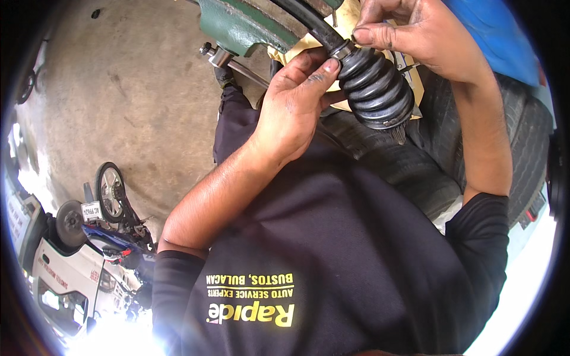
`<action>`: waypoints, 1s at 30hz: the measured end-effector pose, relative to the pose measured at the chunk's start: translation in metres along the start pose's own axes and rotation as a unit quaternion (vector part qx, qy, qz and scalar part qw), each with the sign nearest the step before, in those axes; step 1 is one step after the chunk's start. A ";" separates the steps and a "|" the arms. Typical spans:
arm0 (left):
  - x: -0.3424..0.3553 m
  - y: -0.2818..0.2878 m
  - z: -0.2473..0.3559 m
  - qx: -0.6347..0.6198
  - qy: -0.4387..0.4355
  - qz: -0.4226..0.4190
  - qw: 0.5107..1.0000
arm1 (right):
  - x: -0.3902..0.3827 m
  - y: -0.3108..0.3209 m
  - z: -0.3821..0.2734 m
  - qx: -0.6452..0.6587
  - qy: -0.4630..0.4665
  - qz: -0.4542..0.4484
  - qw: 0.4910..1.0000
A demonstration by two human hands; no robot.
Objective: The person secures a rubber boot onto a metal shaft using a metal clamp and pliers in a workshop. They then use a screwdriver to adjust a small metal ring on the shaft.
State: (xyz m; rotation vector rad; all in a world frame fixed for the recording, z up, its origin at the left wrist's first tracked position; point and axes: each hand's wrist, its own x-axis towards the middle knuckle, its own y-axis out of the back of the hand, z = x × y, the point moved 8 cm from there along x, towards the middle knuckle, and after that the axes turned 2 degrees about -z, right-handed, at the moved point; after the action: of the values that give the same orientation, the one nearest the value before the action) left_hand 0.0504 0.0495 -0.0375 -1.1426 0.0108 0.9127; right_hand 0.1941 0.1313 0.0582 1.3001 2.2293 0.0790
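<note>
A black ribbed rubber CV boot (377,89) sits on a dark axle shaft (312,22) at the top, with a splined metal end (398,135) toward me. Around the boot's narrow neck runs a small metal clamp band (342,50). My left hand (300,98) is closed about that neck, thumb on the boot beside the band and fingers partly hidden beneath. Just right of the band, my right hand (409,35) pinches thumb and forefinger together. Whatever lies between those fingertips is too small to make out.
A green bench vise (243,26) with a metal screw handle (221,56) stands left of the shaft. Yellowish paper (344,26) lies beneath the boot. Stacked tires (516,136) stand at right, below a blue surface (496,35). A motorcycle (116,207) and white vehicle (62,276) are at lower left.
</note>
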 end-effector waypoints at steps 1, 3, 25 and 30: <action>0.001 -0.002 0.000 0.002 -0.006 -0.004 1.000 | 0.002 -0.002 -0.009 -0.039 0.020 -0.005 0.999; -0.002 0.003 0.000 -0.007 -0.020 -0.004 1.000 | 0.002 -0.012 -0.027 -0.123 0.041 0.003 0.992; -0.001 0.011 0.001 -0.007 -0.035 0.001 0.999 | 0.001 -0.052 -0.090 -0.342 0.007 0.082 0.936; -0.001 0.012 -0.001 -0.042 -0.046 0.010 0.998 | -0.003 -0.062 -0.089 -0.395 0.025 0.125 0.910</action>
State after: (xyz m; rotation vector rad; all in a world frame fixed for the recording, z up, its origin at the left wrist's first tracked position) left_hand 0.0428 0.0499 -0.0468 -1.1791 -0.0917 0.9905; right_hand 0.1028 0.1152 0.1154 1.0886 1.7309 1.0054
